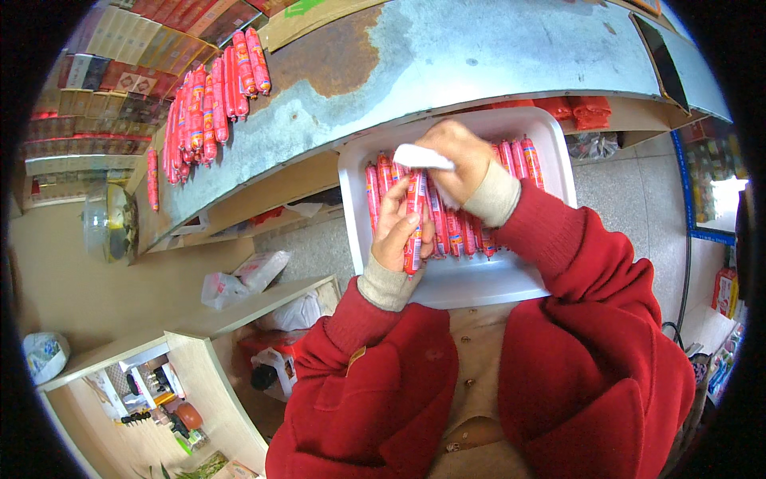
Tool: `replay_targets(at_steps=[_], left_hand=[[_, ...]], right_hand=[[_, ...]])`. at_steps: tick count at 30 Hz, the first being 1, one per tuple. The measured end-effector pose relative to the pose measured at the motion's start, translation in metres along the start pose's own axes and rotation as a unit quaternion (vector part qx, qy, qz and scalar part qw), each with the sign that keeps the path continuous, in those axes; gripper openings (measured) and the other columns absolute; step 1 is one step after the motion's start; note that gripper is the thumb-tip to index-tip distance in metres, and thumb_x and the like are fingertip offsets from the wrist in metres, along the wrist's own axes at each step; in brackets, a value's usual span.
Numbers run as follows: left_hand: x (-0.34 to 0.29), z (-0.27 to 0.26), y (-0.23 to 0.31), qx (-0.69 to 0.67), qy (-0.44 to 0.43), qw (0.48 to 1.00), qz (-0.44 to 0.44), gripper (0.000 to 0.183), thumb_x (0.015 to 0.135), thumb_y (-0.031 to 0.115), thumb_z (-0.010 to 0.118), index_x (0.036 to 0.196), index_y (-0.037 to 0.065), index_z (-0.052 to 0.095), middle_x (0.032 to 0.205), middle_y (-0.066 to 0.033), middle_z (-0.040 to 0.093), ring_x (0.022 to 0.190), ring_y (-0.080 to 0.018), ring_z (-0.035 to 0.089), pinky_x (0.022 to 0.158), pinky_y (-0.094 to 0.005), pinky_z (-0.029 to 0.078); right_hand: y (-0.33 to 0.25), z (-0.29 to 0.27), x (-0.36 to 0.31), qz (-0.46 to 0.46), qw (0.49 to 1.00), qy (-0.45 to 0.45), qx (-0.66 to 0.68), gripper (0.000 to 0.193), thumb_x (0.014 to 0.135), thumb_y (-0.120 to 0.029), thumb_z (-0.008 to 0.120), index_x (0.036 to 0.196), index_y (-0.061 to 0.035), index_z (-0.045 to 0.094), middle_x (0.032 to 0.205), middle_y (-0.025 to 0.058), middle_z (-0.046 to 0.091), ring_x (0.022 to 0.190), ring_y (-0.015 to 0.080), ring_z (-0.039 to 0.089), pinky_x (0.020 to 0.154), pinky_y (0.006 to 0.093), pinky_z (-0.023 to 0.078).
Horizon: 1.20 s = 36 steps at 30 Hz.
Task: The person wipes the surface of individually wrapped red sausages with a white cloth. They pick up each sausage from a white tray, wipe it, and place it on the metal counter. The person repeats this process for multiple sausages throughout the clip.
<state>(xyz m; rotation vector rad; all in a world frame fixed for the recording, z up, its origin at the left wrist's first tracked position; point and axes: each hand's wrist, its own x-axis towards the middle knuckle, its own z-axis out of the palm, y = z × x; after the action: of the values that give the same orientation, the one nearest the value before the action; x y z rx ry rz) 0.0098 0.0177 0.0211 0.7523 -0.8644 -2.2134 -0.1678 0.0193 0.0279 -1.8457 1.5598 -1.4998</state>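
Observation:
My left hand [395,231] is closed round a red-wrapped sausage [414,215], held upright over a white plastic tub [431,294]. Just beyond it, my right hand [459,156] grips a folded white cloth or tissue [423,157], close to the sausage's upper end; whether the two touch I cannot tell. My right fingers are partly smeared by motion. Rows of similar sausages [527,162] lie in the tub beneath both hands, partly hidden by them.
On the worn metal counter [447,56] ahead, more red sausages [209,104] are heaped at the left. Stacked small boxes [120,36] stand behind them. A wooden shelf unit [215,375] is at lower left, and a blue-framed glass case [712,184] at right.

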Motion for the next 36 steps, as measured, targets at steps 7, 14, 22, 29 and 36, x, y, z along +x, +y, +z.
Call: replay_targets(at_steps=[7, 14, 22, 29, 36], left_hand=[[0.003, -0.002, 0.004, -0.014, 0.104, 0.994, -0.016, 0.040, 0.098, 0.028, 0.036, 0.136, 0.017, 0.033, 0.085, -0.0066, 0.053, 0.054, -0.0115, 0.047, 0.042, -0.0220, 0.037], [0.001, 0.001, -0.001, 0.000, 0.032, 0.999, 0.013, 0.040, 0.098, 0.022, 0.039, 0.137, 0.011, 0.034, 0.082, -0.0071, 0.053, 0.051, -0.0116, 0.046, 0.043, -0.0231, 0.038], [0.003, -0.025, -0.012, 0.012, 0.083, 0.996, 0.044, 0.044, 0.097, 0.026, 0.042, 0.137, 0.008, 0.038, 0.107, -0.0099, 0.051, 0.079, -0.0154, 0.051, 0.063, -0.0270, 0.042], [0.006, -0.026, -0.012, 0.010, 0.086, 0.995, 0.042, 0.043, 0.098, 0.025, 0.042, 0.138, 0.011, 0.037, 0.120, -0.0098, 0.053, 0.102, -0.0191, 0.056, 0.083, -0.0303, 0.049], [0.001, -0.007, -0.001, -0.088, -0.010, 0.995, -0.045, 0.043, 0.098, 0.028, 0.041, 0.139, 0.024, 0.029, 0.088, -0.0044, 0.045, 0.067, -0.0117, 0.046, 0.046, -0.0188, 0.037]], right_hand=[[-0.033, 0.014, -0.021, -0.088, 0.982, -0.161, 0.052, 0.028, 0.074, -0.003, 0.064, 0.102, -0.0079, 0.062, 0.097, 0.0121, 0.057, 0.086, 0.0313, 0.062, 0.071, 0.0379, 0.052], [-0.003, 0.001, 0.004, 0.007, 1.000, -0.023, -0.017, 0.025, 0.077, -0.004, 0.060, 0.102, -0.0103, 0.061, 0.092, 0.0136, 0.058, 0.089, 0.0344, 0.059, 0.074, 0.0397, 0.050], [-0.031, 0.016, -0.024, -0.066, 0.975, -0.200, 0.073, 0.022, 0.076, -0.013, 0.060, 0.098, -0.0112, 0.056, 0.099, 0.0112, 0.054, 0.086, 0.0328, 0.061, 0.072, 0.0419, 0.052], [-0.027, 0.015, -0.022, -0.078, 0.965, -0.251, 0.005, 0.027, 0.074, -0.013, 0.062, 0.100, -0.0127, 0.054, 0.100, 0.0085, 0.055, 0.086, 0.0319, 0.061, 0.067, 0.0413, 0.053], [-0.001, 0.005, -0.002, -0.006, 0.999, -0.043, 0.034, 0.021, 0.074, -0.004, 0.064, 0.094, -0.0080, 0.060, 0.094, 0.0123, 0.057, 0.088, 0.0332, 0.060, 0.072, 0.0395, 0.050]])
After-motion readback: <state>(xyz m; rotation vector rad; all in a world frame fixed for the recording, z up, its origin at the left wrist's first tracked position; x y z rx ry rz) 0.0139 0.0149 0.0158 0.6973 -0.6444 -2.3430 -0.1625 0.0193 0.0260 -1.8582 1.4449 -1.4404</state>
